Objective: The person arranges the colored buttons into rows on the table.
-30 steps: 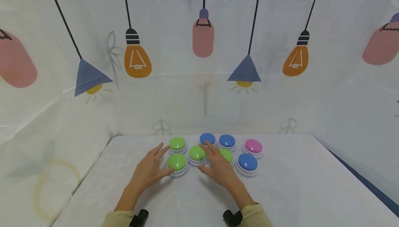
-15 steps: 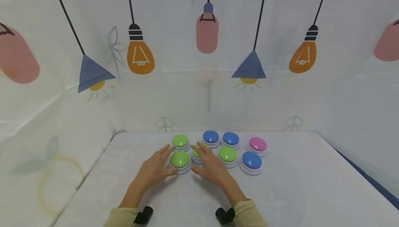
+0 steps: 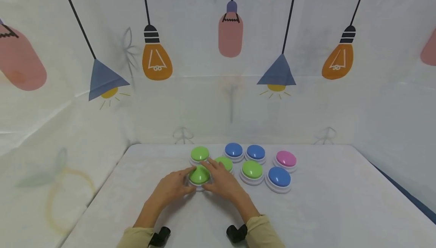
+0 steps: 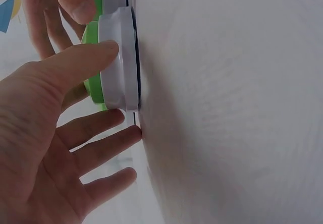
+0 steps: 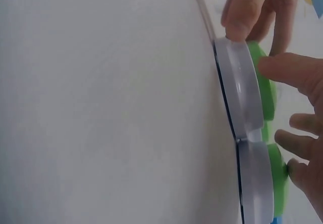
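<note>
The front-left green push button (image 3: 199, 176) sits on its white round base between my two hands. My left hand (image 3: 173, 186) grips its left side: in the left wrist view the thumb (image 4: 96, 57) lies against the white base, with fingers reaching behind. The right hand (image 3: 223, 181) is at the button's right side, fingers spread, its thumb (image 5: 280, 66) beside the green dome. Whether that thumb touches is unclear. Behind stands another green button (image 3: 200, 153). A third green button (image 3: 225, 162) is partly hidden by my right fingers.
To the right stand another green button (image 3: 252, 169), a blue button (image 3: 279, 176) and a pink button (image 3: 286, 158). Two more blue ones, a left one (image 3: 233, 150) and a right one (image 3: 256, 152), stand farther back. A lamp-patterned sheet (image 3: 204, 100) hangs behind the white table (image 3: 323, 202).
My right hand has moved left, from over the middle buttons to the front-left green button. My left hand has closed in on that button's left side. The view has shifted slightly.
</note>
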A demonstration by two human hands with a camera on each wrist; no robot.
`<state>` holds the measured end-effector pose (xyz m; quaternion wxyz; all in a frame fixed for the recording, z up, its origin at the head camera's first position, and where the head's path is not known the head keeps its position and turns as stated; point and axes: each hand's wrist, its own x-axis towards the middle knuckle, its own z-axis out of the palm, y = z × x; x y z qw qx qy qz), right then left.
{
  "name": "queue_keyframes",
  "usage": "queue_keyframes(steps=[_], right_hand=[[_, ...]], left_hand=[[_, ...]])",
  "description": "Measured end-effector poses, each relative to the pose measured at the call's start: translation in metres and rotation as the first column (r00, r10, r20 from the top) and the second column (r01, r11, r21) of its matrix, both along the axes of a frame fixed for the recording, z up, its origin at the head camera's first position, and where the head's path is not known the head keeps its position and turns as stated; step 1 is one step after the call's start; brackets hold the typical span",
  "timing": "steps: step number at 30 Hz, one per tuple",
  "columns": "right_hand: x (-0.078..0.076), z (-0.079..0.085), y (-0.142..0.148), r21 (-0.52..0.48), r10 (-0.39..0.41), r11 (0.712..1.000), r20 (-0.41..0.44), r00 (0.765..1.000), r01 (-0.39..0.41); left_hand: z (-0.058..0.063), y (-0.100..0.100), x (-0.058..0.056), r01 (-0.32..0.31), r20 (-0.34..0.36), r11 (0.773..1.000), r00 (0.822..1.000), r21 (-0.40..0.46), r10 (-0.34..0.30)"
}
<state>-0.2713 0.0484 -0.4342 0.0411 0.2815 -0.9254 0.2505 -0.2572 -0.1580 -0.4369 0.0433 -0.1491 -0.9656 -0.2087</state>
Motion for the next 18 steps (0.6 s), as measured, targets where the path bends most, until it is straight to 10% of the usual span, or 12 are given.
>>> queue_keyframes(steps=[18], right_hand=[[0.001,-0.009,-0.013,0.16,0.012,0.987,-0.098,0.995,0.003]], left_hand=[[0.0,0.0,0.002,0.028,-0.071,1.0,0.997,-0.006,-0.029]])
